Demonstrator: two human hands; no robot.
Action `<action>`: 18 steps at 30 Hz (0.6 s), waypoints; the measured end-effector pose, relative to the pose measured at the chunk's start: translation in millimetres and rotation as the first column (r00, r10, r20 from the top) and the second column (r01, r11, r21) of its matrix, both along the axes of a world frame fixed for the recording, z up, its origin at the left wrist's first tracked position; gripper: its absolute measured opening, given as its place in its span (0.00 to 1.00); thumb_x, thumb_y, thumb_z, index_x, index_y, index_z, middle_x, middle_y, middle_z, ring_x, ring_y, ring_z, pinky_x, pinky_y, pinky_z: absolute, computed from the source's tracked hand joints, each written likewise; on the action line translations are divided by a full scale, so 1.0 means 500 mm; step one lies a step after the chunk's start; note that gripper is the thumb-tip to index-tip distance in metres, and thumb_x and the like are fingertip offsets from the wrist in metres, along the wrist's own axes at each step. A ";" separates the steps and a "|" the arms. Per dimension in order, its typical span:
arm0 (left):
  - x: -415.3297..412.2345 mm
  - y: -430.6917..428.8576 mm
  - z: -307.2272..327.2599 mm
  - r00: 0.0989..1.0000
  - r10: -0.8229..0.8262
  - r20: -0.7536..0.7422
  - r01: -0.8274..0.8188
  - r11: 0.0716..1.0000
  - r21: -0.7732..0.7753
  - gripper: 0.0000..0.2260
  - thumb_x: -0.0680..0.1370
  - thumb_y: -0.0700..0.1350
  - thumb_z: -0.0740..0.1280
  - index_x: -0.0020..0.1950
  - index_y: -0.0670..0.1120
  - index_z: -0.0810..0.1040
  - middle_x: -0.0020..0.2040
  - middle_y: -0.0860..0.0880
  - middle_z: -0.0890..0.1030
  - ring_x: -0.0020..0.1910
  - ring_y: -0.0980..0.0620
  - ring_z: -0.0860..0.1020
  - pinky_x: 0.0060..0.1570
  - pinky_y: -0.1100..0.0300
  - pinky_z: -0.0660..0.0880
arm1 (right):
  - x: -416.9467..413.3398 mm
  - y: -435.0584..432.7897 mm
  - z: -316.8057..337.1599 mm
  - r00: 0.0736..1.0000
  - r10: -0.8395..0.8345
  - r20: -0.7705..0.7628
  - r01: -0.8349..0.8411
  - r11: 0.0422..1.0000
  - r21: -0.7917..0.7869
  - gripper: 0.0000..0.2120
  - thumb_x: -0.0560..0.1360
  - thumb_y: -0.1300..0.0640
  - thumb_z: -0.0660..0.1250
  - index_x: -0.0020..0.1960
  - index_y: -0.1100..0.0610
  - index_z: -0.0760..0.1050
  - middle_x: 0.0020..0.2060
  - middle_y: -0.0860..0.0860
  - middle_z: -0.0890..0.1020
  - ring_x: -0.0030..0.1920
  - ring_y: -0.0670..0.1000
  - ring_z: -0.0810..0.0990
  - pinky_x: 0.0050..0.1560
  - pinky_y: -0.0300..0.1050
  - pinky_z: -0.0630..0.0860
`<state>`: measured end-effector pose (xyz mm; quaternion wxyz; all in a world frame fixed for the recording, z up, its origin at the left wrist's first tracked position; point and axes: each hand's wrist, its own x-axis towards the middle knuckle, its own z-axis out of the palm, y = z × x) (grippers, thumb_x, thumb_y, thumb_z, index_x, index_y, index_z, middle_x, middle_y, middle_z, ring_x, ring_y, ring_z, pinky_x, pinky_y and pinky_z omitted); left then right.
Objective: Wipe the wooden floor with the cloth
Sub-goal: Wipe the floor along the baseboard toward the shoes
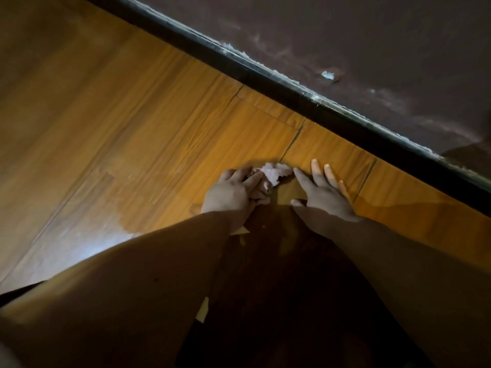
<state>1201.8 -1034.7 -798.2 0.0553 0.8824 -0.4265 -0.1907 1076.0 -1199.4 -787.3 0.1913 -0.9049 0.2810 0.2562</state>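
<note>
The left hand (pixel 233 191) grips the crumpled pale cloth (pixel 271 173) on the wooden floor (pixel 164 123); the right hand (pixel 322 193) rests flat just beside it, fingers spread, holding nothing.

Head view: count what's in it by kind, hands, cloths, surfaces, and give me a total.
Hands: 2, left hand gripping the cloth, right hand spread on the floor
Cloth: 1
Floor: 1
Baseboard: 1
Wall: 1
Total: 6
</note>
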 end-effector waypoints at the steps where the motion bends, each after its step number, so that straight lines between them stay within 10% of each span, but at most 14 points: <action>1: -0.007 -0.002 0.004 0.997 0.065 -0.043 -0.065 0.998 0.000 0.25 0.76 0.55 0.66 0.72 0.55 0.67 0.69 0.52 0.71 0.65 0.48 0.66 0.58 0.55 0.68 | -0.003 0.006 0.002 1.000 0.012 -0.001 -0.012 0.999 0.039 0.34 0.79 0.41 0.58 0.78 0.41 0.42 0.79 0.49 0.39 0.77 0.55 0.37 0.75 0.58 0.45; 3: -0.018 0.010 0.026 0.921 0.323 -0.218 -0.335 0.942 -0.020 0.19 0.72 0.54 0.70 0.60 0.50 0.72 0.54 0.48 0.79 0.54 0.48 0.74 0.48 0.54 0.71 | -0.004 0.040 0.025 0.998 0.002 0.060 -0.010 0.992 0.126 0.36 0.78 0.41 0.61 0.78 0.40 0.44 0.79 0.50 0.45 0.78 0.56 0.43 0.74 0.58 0.50; 5: -0.015 -0.020 0.054 0.612 0.512 -0.604 -0.623 0.781 0.031 0.14 0.72 0.51 0.72 0.49 0.43 0.76 0.40 0.46 0.81 0.39 0.47 0.78 0.41 0.54 0.75 | 0.021 0.054 0.043 0.989 -0.072 0.127 0.039 0.969 0.245 0.37 0.74 0.40 0.66 0.76 0.37 0.50 0.76 0.52 0.60 0.74 0.58 0.59 0.67 0.54 0.65; 8: -0.018 -0.025 0.130 0.234 0.439 -0.867 -0.736 0.662 0.137 0.09 0.75 0.45 0.70 0.38 0.42 0.79 0.31 0.46 0.80 0.27 0.53 0.77 0.30 0.62 0.76 | 0.036 0.107 0.100 0.916 -0.291 0.276 0.176 0.910 0.375 0.32 0.72 0.40 0.69 0.71 0.37 0.60 0.55 0.50 0.78 0.53 0.56 0.77 0.45 0.47 0.73; 10: -0.002 -0.032 0.141 0.106 0.437 -0.893 -0.769 0.605 0.205 0.08 0.77 0.46 0.69 0.41 0.43 0.79 0.35 0.45 0.80 0.27 0.54 0.77 0.29 0.63 0.74 | 0.069 0.107 0.093 0.901 -0.382 0.203 0.264 0.858 0.441 0.33 0.73 0.43 0.70 0.73 0.39 0.60 0.60 0.52 0.77 0.58 0.57 0.76 0.55 0.49 0.74; 14: 0.016 -0.010 0.175 0.122 0.538 -0.834 -0.755 0.596 0.274 0.07 0.79 0.46 0.65 0.41 0.47 0.76 0.35 0.51 0.78 0.34 0.55 0.75 0.36 0.61 0.70 | 0.036 0.107 0.106 0.914 -0.374 0.160 0.309 0.894 0.325 0.27 0.75 0.50 0.69 0.72 0.48 0.68 0.69 0.51 0.72 0.67 0.54 0.71 0.64 0.41 0.66; 18: 0.022 -0.015 0.239 0.430 0.527 -0.733 -0.669 0.731 0.133 0.08 0.80 0.45 0.63 0.54 0.44 0.79 0.47 0.49 0.81 0.45 0.53 0.78 0.48 0.58 0.75 | -0.039 0.035 0.142 0.910 -0.343 0.234 0.319 0.938 0.136 0.22 0.77 0.56 0.64 0.71 0.50 0.71 0.69 0.54 0.72 0.67 0.57 0.71 0.67 0.42 0.66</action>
